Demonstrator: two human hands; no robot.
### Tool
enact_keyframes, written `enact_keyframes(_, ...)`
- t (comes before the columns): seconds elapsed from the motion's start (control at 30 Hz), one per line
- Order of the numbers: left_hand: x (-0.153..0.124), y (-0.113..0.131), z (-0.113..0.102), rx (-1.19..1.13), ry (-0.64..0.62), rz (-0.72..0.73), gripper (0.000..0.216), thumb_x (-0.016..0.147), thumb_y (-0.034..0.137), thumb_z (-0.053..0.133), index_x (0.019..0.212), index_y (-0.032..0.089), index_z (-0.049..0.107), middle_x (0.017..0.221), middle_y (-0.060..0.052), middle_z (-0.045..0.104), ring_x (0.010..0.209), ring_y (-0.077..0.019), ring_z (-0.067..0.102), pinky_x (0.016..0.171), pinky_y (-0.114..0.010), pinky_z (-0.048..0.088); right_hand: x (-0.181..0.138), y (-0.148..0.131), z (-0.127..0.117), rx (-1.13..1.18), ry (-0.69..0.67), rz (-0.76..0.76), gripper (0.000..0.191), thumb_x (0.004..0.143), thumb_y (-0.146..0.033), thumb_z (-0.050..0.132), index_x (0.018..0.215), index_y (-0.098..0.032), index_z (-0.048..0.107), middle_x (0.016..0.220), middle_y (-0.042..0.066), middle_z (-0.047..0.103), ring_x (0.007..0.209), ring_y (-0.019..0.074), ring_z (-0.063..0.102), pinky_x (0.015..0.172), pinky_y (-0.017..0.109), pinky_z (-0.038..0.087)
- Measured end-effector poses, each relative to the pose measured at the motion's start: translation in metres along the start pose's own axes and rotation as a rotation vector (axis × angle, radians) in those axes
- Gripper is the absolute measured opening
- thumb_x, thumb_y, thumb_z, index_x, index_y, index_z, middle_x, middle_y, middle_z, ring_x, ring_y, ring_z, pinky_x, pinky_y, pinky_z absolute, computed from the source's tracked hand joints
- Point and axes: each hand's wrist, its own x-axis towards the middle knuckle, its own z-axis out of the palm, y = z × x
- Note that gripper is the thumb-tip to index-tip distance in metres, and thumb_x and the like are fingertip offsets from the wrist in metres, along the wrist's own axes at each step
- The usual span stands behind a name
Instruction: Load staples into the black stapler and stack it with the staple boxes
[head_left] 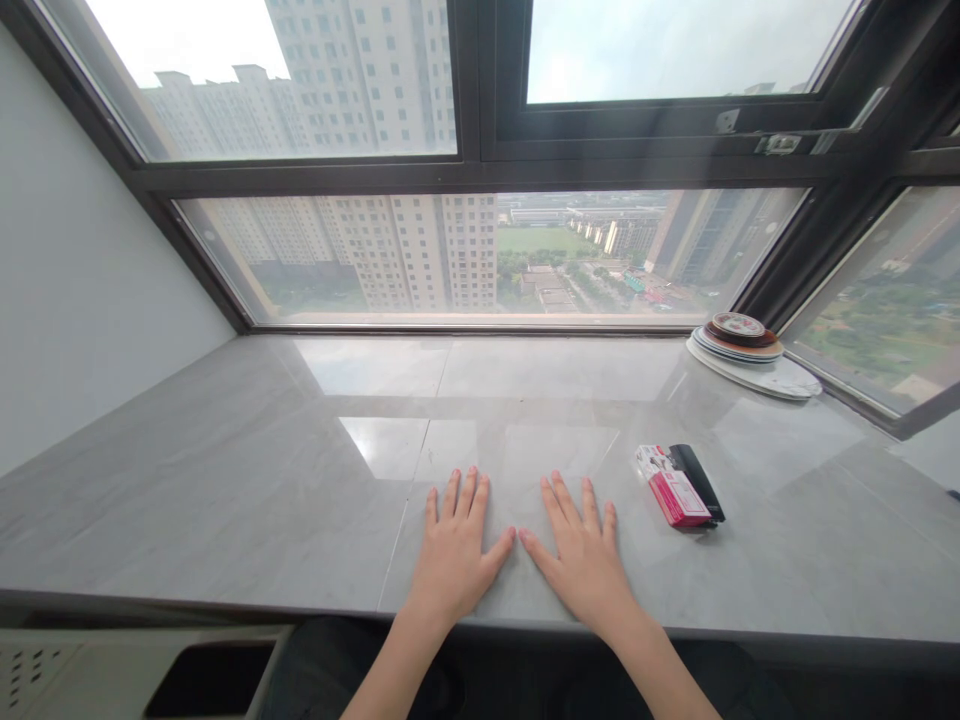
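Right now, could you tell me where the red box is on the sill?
In the head view, the red box lies flat on the grey sill, to the right of the right hand, with a black case touching its far side.

This looks like a flat high up in a tower block. A wide grey stone sill (pixel 225 470) runs under a dark-framed bay window (pixel 480 170), which looks out on apartment towers (pixel 420 250) and streets far below. A stack of plates (pixel 739 340) sits in the corner.
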Motion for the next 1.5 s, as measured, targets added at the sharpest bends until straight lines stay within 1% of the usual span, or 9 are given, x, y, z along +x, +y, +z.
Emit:
enact_keyframes(0.13,0.0,0.0,-0.002,-0.01,-0.008,-0.009,0.071,0.102,0.059,0.039,0.165,0.03,0.023,0.172,-0.001,0.02,0.16,-0.0314,0.012,0.127,-0.06,0.016,0.014,0.044,-0.051,0.303,0.156,0.003,0.055,0.101,-0.057,0.046,0.152,-0.039,0.049,0.161,-0.001,0.045,0.148,0.0336,0.04,0.103,0.049,0.053)
enact_keyframes(0.27,0.0,0.001,-0.002,-0.024,-0.007,-0.009,0.069,0.102,0.058,0.038,0.164,0.031,0.025,0.171,-0.001,0.021,0.16,-0.0314,0.012,0.127,-0.061,0.016,0.032,0.141,-0.098,0.23,0.506,0.275,0.052,0.092,-0.059,0.059,0.132,-0.026,0.068,0.127,0.013,0.069,0.112,0.0329,0.064,0.095,0.047,0.052)
enact_keyframes(0.37,0.001,0.001,-0.001,-0.033,-0.004,-0.01,0.069,0.102,0.058,0.039,0.163,0.029,0.027,0.171,-0.002,0.021,0.16,-0.0311,0.011,0.127,-0.061,0.015,0.037,0.209,-0.104,0.434,0.198,0.487,0.06,0.09,-0.062,0.059,0.132,-0.019,0.07,0.105,0.013,0.074,0.08,0.0246,0.067,0.075,0.039,0.054)
enact_keyframes(0.47,0.001,0.002,0.0,-0.05,0.002,-0.01,0.069,0.102,0.058,0.041,0.163,0.029,0.028,0.171,-0.003,0.022,0.16,-0.0313,0.012,0.127,-0.061,0.014,0.034,0.234,-0.094,0.679,-0.036,0.537,0.069,0.086,-0.061,0.067,0.141,-0.02,0.065,0.082,0.007,0.074,0.058,0.0187,0.06,0.057,0.032,0.047)
enact_keyframes(0.6,0.001,0.003,0.002,-0.09,0.017,-0.014,0.069,0.101,0.058,0.044,0.162,0.03,0.03,0.171,-0.004,0.024,0.16,-0.0322,0.012,0.127,-0.061,0.012,0.031,0.199,-0.077,0.811,-0.058,0.471,0.069,0.085,-0.058,0.073,0.141,-0.02,0.065,0.074,0.004,0.072,0.049,0.0134,0.054,0.051,0.028,0.044)
enact_keyframes(0.8,0.001,0.001,-0.003,-0.244,0.014,-0.052,0.06,0.104,0.057,0.041,0.158,0.032,0.038,0.169,-0.002,0.029,0.159,-0.0287,0.015,0.128,-0.057,0.01,0.044,0.091,-0.037,0.918,-0.054,0.327,0.057,0.09,-0.057,0.066,0.135,-0.023,0.069,0.081,0.005,0.072,0.051,0.0125,0.057,0.048,0.026,0.05)
enact_keyframes(1.07,0.012,0.003,-0.015,-0.621,0.171,-0.323,0.051,0.105,0.052,0.042,0.149,0.028,0.048,0.148,-0.008,0.058,0.139,-0.025,0.051,0.121,-0.047,0.031,0.068,-0.03,0.021,0.962,-0.015,0.193,0.053,0.091,-0.058,0.059,0.131,-0.024,0.07,0.104,0.009,0.069,0.067,0.0171,0.063,0.044,0.024,0.05)
enact_keyframes(1.33,0.035,0.025,-0.017,-0.361,0.274,-0.376,0.065,0.089,0.038,0.065,0.149,0.02,0.045,0.13,-0.015,0.059,0.122,-0.031,0.059,0.1,-0.042,0.048,0.06,0.003,0.009,0.788,0.109,0.21,0.051,0.091,-0.059,0.057,0.117,-0.019,0.075,0.088,0.006,0.066,0.068,0.0185,0.061,0.056,0.028,0.052)
enact_keyframes(1.5,0.031,0.005,-0.017,-0.367,0.261,-0.367,0.054,0.094,0.04,0.059,0.144,0.021,0.048,0.129,-0.012,0.063,0.116,-0.0275,0.063,0.095,-0.037,0.05,0.04,0.026,0.001,0.835,0.089,0.292,0.058,0.09,-0.063,0.057,0.127,-0.021,0.071,0.084,0.004,0.063,0.065,0.0185,0.06,0.05,0.028,0.05)
